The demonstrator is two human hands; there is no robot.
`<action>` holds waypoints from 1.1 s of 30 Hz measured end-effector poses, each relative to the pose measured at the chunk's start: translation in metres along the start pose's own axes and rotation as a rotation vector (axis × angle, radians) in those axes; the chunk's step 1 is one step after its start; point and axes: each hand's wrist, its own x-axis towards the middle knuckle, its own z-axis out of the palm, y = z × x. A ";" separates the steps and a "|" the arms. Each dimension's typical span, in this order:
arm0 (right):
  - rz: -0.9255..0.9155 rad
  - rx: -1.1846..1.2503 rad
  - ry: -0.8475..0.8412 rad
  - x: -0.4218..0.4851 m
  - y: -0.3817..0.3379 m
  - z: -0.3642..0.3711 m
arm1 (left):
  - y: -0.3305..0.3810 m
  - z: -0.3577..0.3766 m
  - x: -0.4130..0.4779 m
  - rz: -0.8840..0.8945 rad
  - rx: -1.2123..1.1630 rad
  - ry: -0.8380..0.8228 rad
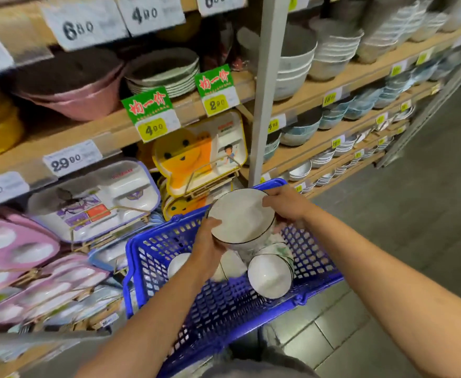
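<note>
A large white bowl (241,215) with a thin dark rim is held over a blue plastic shopping basket (218,309). My left hand (207,245) grips the bowl's near left rim, thumb on top. My right hand (286,204) grips its far right rim. Inside the basket lie smaller white bowls, one tilted on its side (270,275) at the right and another (177,264) partly hidden behind my left wrist.
Wooden shop shelves (109,124) run along the left with price tags, pink basins, stacked plates and divided children's trays (93,197). More bowl stacks (335,53) fill shelves at the right. A grey upright post (265,91) stands behind the basket. Grey tiled floor (420,214) lies to the right.
</note>
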 end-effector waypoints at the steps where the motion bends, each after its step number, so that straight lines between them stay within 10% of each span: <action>1: -0.007 0.049 0.017 -0.009 -0.014 -0.002 | 0.013 0.008 -0.008 0.042 -0.050 -0.009; 14: -0.393 0.576 0.298 -0.104 -0.100 -0.018 | 0.122 0.119 -0.100 0.291 -0.185 -0.005; 33: -0.503 0.780 0.445 -0.179 -0.061 -0.267 | 0.049 0.372 -0.167 0.420 -0.016 -0.107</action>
